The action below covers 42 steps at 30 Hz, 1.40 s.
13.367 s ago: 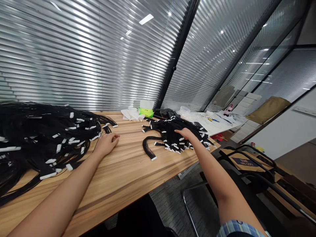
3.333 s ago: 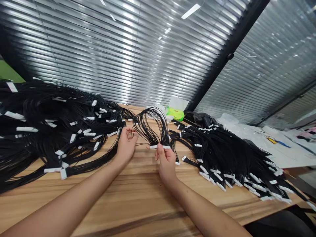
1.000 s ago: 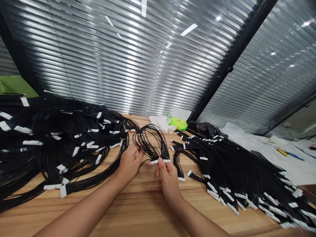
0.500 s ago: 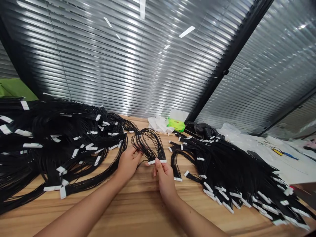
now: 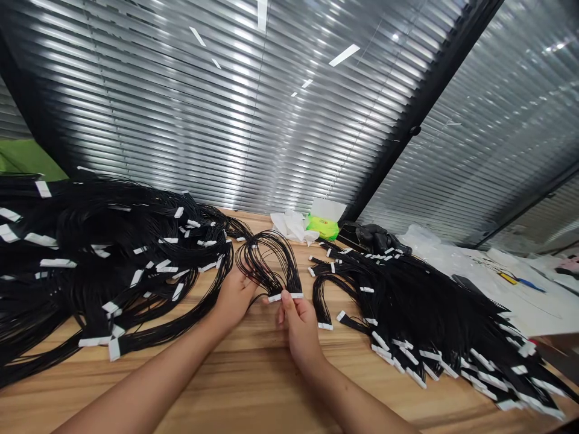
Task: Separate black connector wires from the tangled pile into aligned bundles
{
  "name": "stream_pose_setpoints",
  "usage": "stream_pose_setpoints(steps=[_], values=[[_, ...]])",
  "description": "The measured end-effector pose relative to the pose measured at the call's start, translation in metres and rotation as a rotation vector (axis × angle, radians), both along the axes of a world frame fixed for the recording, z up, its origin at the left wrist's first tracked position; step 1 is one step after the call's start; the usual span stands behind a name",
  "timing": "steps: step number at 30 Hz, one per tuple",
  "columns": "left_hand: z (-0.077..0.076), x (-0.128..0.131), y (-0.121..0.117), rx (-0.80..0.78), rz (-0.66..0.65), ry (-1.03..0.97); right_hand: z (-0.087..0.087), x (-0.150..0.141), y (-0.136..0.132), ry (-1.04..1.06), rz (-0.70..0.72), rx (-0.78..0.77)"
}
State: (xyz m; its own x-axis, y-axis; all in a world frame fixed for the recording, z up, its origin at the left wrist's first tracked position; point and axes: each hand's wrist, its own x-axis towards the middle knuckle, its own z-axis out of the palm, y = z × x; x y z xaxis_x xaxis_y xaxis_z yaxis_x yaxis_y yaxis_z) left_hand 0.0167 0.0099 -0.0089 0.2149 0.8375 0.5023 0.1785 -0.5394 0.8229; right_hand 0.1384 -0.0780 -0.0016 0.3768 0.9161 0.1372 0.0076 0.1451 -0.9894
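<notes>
A small bundle of thin black wires [image 5: 266, 265] arches up in a loop above the wooden table, with white multi-pin connectors [image 5: 284, 296] at its ends. My right hand [image 5: 298, 328] pinches those connectors between thumb and fingers. My left hand [image 5: 233, 298] grips the wires lower on the loop's left side. To the left, a large tangled heap of similar white-ended wire harnesses [image 5: 113, 247] lies close to my left hand. A second spread of harnesses [image 5: 429, 319] fans out just right of my right hand.
The wooden table [image 5: 226, 386] runs across the view. At its far side are white tissues [image 5: 289, 226], a green tissue pack [image 5: 322, 227] and dark gloves [image 5: 371, 235]. Plastic film [image 5: 420, 238] and white paper [image 5: 520, 295] lie to the right, with window blinds [image 5: 226, 108] behind.
Both hands stay on the bundle. The loop has shifted slightly left and tilted, and the connectors have moved a little left with my right hand.
</notes>
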Motion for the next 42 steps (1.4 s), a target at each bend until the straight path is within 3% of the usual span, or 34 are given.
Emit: stream_pose_setpoints(steps=[6, 11, 14, 18, 23, 33, 36, 42], values=[[0.003, -0.002, 0.003, -0.025, 0.066, 0.030, 0.001, 0.004, 0.000, -0.012, -0.089, 0.035], [0.008, -0.003, 0.000, 0.189, 0.202, 0.058, 0.005, 0.010, 0.004, 0.002, -0.131, 0.068], [0.012, -0.003, -0.007, 0.248, 0.172, 0.138, 0.002, 0.012, 0.006, 0.018, -0.147, 0.053], [0.014, -0.002, -0.014, 0.195, 0.042, 0.193, -0.002, 0.014, 0.008, 0.018, -0.141, 0.026], [0.013, 0.001, -0.012, 0.091, -0.037, 0.107, -0.002, 0.014, 0.008, 0.006, -0.108, 0.030], [0.016, 0.007, -0.010, -0.155, -0.067, -0.141, -0.003, 0.014, 0.008, 0.028, -0.103, 0.041], [0.017, 0.007, -0.008, -0.236, -0.078, -0.310, -0.003, 0.014, 0.007, 0.037, -0.115, 0.054], [0.010, 0.007, 0.003, -0.315, 0.041, -0.477, 0.001, 0.014, 0.004, 0.069, -0.143, 0.077]])
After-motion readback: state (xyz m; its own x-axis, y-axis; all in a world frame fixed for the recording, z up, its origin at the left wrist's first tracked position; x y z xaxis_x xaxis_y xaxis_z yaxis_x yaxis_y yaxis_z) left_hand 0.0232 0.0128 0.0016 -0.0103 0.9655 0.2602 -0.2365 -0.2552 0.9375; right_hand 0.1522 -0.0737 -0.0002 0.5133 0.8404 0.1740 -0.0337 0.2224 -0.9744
